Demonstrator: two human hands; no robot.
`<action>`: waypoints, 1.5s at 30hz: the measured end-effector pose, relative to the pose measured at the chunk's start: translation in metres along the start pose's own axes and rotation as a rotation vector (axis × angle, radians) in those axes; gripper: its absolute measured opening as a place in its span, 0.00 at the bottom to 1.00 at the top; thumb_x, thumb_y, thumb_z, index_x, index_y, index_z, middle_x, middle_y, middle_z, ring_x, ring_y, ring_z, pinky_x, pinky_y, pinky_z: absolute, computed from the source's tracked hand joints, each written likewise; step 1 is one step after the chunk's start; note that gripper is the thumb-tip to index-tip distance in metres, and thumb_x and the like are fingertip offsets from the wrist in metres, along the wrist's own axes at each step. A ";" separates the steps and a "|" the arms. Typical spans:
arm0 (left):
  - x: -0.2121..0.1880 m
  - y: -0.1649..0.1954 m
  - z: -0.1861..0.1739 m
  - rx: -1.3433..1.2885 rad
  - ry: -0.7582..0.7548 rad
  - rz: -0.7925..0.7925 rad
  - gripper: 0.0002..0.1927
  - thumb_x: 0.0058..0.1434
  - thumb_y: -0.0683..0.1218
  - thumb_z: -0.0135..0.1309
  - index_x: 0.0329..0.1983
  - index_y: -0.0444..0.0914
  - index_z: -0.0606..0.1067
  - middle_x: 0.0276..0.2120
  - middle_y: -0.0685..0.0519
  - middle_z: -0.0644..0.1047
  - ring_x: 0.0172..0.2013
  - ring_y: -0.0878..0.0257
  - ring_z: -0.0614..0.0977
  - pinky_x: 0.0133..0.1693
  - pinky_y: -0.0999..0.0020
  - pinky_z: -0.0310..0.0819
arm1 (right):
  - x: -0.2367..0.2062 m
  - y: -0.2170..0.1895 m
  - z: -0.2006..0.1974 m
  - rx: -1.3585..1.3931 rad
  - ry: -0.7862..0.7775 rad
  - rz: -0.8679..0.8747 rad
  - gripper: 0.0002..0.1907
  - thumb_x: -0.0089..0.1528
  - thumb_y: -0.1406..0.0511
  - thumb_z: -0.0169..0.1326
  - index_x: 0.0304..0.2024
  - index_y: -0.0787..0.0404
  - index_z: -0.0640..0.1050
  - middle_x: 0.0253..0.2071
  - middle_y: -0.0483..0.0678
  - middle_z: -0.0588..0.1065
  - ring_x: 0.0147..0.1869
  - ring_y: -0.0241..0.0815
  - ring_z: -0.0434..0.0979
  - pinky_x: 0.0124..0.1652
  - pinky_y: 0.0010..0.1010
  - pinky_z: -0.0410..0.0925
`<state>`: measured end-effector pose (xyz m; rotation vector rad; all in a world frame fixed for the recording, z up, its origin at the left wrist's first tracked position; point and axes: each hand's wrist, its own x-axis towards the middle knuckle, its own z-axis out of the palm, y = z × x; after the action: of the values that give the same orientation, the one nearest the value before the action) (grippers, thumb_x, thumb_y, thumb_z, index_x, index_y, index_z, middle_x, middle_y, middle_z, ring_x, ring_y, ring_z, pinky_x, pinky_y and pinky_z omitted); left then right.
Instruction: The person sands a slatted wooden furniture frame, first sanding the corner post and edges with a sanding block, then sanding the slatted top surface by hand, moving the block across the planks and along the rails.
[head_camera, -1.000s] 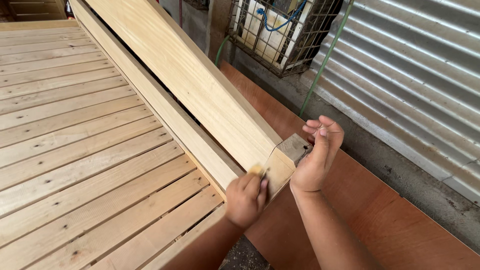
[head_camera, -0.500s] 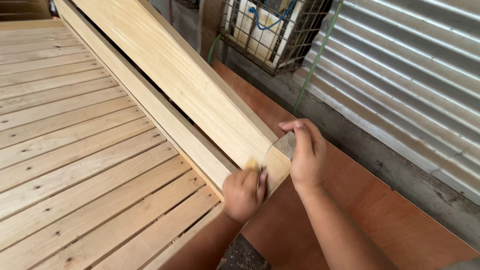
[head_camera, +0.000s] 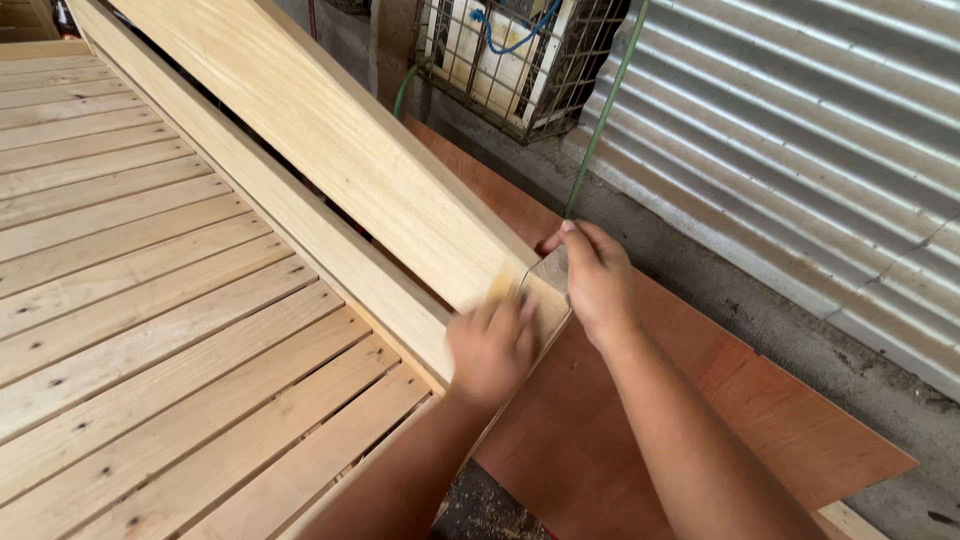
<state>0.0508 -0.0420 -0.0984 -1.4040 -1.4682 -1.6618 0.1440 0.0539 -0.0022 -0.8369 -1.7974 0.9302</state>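
My right hand (head_camera: 597, 280) clamps the plank (head_camera: 340, 150) end to steady it while my left hand (head_camera: 492, 345), closed on sandpaper (head_camera: 500, 289), rubs its face.

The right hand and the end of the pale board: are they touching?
Touching. The head view shows the right hand wrapped over the end of the pale board.

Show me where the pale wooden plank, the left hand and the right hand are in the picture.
pale wooden plank (head_camera: 330, 140), head view, on its broad top face.
left hand (head_camera: 492, 350), head view, on the blurred back of the hand.
right hand (head_camera: 598, 280), head view, on the back of the hand.
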 end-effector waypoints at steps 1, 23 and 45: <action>0.005 -0.001 0.006 -0.027 0.014 0.009 0.05 0.61 0.42 0.60 0.36 0.37 0.76 0.28 0.48 0.76 0.24 0.50 0.76 0.28 0.54 0.68 | 0.002 0.000 0.000 0.093 -0.016 0.033 0.16 0.68 0.60 0.47 0.33 0.62 0.80 0.30 0.39 0.76 0.34 0.28 0.71 0.36 0.22 0.65; -0.010 0.012 0.023 0.065 0.083 -0.053 0.06 0.62 0.44 0.59 0.35 0.36 0.76 0.26 0.48 0.77 0.25 0.50 0.78 0.28 0.55 0.70 | 0.022 0.008 0.000 0.176 -0.148 0.189 0.16 0.69 0.56 0.51 0.34 0.60 0.79 0.29 0.40 0.74 0.34 0.31 0.70 0.37 0.27 0.64; -0.084 0.005 0.008 -0.097 -0.043 -0.754 0.13 0.64 0.41 0.47 0.46 0.32 0.78 0.31 0.41 0.80 0.30 0.46 0.84 0.35 0.53 0.78 | 0.020 0.011 0.008 0.091 -0.067 0.094 0.17 0.68 0.58 0.51 0.30 0.61 0.79 0.28 0.40 0.74 0.34 0.30 0.71 0.37 0.26 0.66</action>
<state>0.0865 -0.0571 -0.1738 -0.9768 -2.1338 -2.1596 0.1310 0.0739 -0.0055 -0.8471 -1.7712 1.1035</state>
